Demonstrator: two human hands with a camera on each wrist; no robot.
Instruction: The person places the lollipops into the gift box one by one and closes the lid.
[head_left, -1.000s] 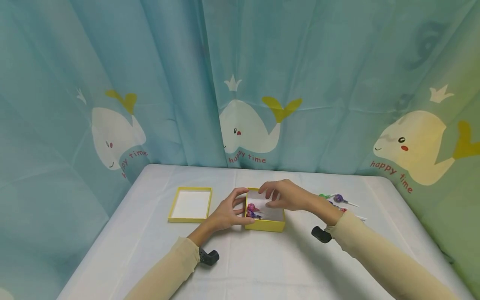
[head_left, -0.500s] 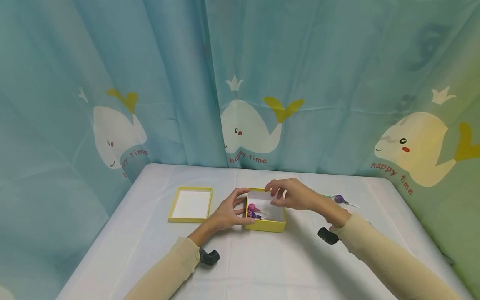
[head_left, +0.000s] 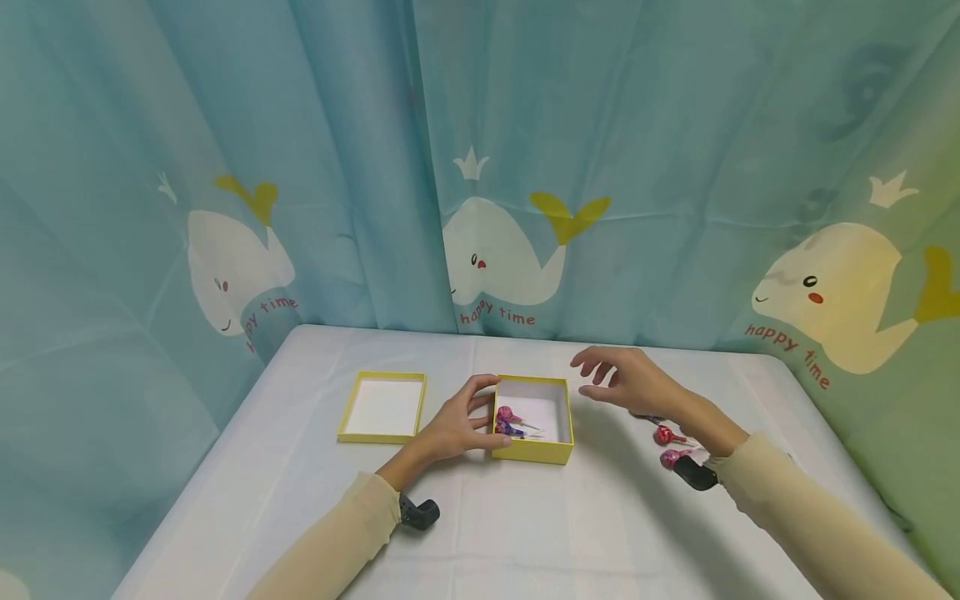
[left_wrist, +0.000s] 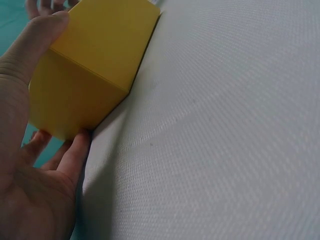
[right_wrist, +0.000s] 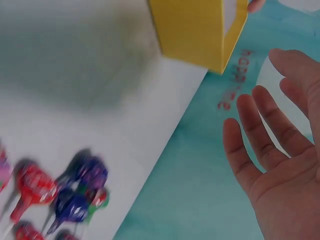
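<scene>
A yellow box (head_left: pixel 532 451) with a white inside stands open-topped in the middle of the table. My left hand (head_left: pixel 452 427) grips its left side, thumb at the front wall and fingers round towards the back; the left wrist view shows the thumb on the yellow wall (left_wrist: pixel 107 42). Inside lie a pink lollipop (head_left: pixel 506 413) and a purple-wrapped lollipop (head_left: pixel 513 430), sticks pointing right. My right hand (head_left: pixel 637 385) hovers to the right of the box, fingers loosely bent and holding nothing. Below it, partly covered by the forearm, are a red lollipop (head_left: pixel 666 435) and a pink lollipop (head_left: pixel 672 457).
The yellow-rimmed box lid (head_left: pixel 382 408) lies inside-up on the left of the white-covered table (head_left: pixel 525 533). Several lollipops, among them a dark blue lollipop (right_wrist: pixel 72 205), are grouped at the right. A whale-print curtain (head_left: pixel 360 167) hangs behind the table.
My right hand has moved from over the box to the right, clear of its rim. Its forearm now uncovers the red and pink lollipops. The left hand and box stay put.
</scene>
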